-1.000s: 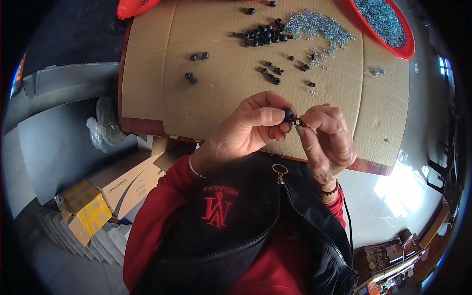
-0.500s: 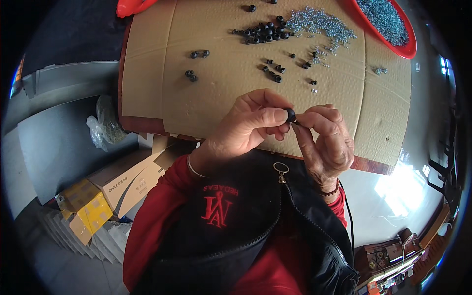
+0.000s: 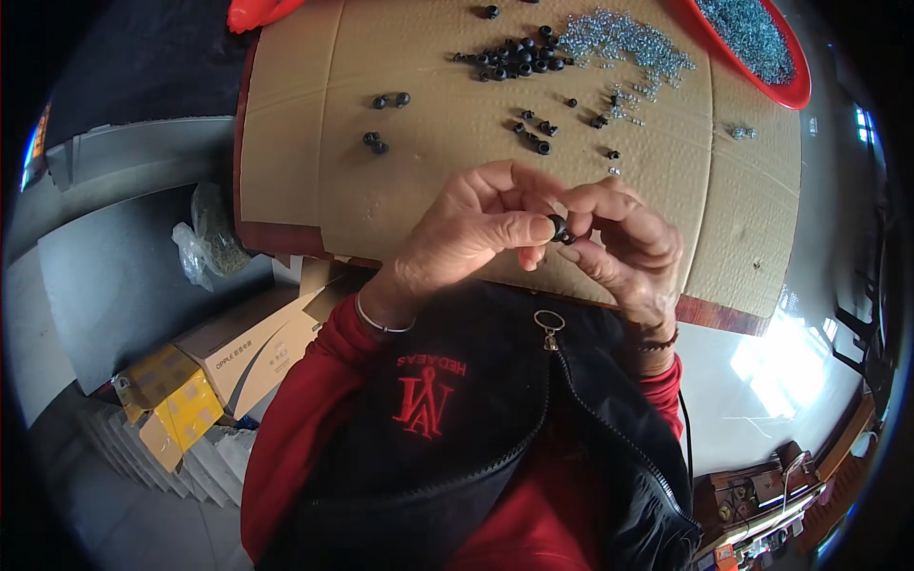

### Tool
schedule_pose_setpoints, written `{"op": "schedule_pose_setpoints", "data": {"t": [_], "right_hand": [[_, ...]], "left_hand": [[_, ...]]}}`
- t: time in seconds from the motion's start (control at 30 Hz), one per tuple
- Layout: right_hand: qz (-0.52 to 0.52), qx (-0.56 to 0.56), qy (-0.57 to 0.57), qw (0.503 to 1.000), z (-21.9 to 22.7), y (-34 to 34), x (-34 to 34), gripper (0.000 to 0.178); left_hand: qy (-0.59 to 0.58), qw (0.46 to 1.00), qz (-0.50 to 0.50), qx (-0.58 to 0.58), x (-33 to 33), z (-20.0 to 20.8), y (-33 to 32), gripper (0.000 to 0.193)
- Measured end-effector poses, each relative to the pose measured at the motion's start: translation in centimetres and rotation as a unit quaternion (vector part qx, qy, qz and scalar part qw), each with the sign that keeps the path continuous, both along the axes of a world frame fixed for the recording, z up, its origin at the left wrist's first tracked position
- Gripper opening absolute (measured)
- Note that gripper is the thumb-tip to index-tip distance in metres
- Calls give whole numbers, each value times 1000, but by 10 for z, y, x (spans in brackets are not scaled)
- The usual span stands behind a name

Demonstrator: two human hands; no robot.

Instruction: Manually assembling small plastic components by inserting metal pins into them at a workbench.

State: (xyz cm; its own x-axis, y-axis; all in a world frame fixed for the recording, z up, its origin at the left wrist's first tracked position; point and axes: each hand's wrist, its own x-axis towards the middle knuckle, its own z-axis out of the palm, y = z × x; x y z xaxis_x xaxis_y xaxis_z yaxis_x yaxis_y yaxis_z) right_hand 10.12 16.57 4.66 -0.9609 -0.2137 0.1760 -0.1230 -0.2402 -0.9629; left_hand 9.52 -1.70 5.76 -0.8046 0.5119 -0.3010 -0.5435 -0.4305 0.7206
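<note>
Between the thumb and fingers of my left hand [image 3: 481,224] is a small round black cord lock [image 3: 560,228], held just above the near part of the cardboard. My right hand [image 3: 633,238] is bent round its right side, thumb tip against its lower end; the index finger arches above it. The other right fingertips are partly hidden. Beyond my hands lies a heap of black cord-lock parts [image 3: 519,62], beside a spread of tiny shiny metal springs [image 3: 628,48]. Several loose black parts [image 3: 543,147] lie nearer. Two pairs of black balls [image 3: 390,100] sit to the left.
Flat cardboard [image 3: 428,133] covers the table. A red dish [image 3: 798,90] full of springs stands at the far right, and a small cluster of springs [image 3: 741,132] lies near it. On the floor at left are a plastic bag [image 3: 209,238], a brown carton [image 3: 257,347] and a yellow-taped box [image 3: 176,404].
My right index finger has lifted off the cord lock and arched upward, and the right thumb has shifted under its end. My left hand keeps its grip. The view has shifted slightly.
</note>
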Motion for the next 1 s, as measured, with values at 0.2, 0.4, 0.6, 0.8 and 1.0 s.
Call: {"op": "schedule_pose_setpoints", "data": {"t": [0.2,0.4,0.6,0.8,1.0], "right_hand": [[179,45,-6,983,6,9,-13,31],[201,54,66,976,2,-1,-9,24],[205,49,53,976,-9,-5,5,24],[79,101,-7,992,-18,-13,10,40],[-178,281,29,943,-24,6,10,17]], "left_hand": [[-15,994,-80,-69,-11,8,-6,47],[-22,991,-106,-79,-2,11,-17,47],[-58,992,-104,-49,18,-5,-18,39],[115,976,67,-173,10,-24,-47,27],[444,562,266,-645,-38,-57,-104,16]]}}
